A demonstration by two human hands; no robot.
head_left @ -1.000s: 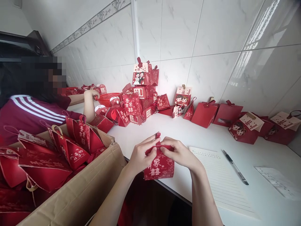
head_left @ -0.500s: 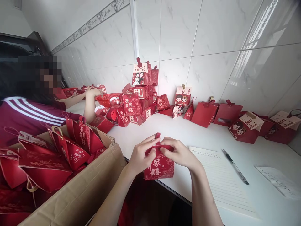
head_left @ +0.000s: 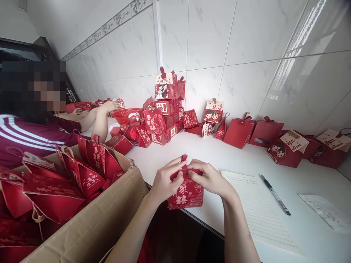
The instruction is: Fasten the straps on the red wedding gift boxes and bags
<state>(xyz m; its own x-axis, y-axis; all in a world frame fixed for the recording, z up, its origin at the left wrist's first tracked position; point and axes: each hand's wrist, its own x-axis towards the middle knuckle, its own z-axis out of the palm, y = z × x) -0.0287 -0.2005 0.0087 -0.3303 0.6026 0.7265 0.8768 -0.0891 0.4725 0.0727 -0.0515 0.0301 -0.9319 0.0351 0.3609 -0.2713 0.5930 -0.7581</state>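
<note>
Between my hands, at the table's near edge, is a red paper gift box point(head_left: 189, 193) with white lettering and flower prints on its front. My left hand point(head_left: 169, 179) pinches the top of the box on its left side, thumb in front and fingers behind. On the other side my right hand point(head_left: 210, 178) grips the same top edge, its thumb pressed near the middle. A short dark red ribbon loop point(head_left: 184, 158) stands up from the top between my fingers. The back of the box is hidden.
A cardboard box point(head_left: 90, 215) full of red gift boxes stands at left. Stacked gift boxes point(head_left: 155, 122) and a red basket point(head_left: 126, 116) line the wall. A notebook point(head_left: 263, 215), a pen point(head_left: 274, 193) and a slip point(head_left: 323, 210) lie right. A co-worker point(head_left: 35, 128) sits far left.
The co-worker at left has shifted a little, with head and arms in a different pose. My hands keep the same hold on the gift box, with hardly any movement.
</note>
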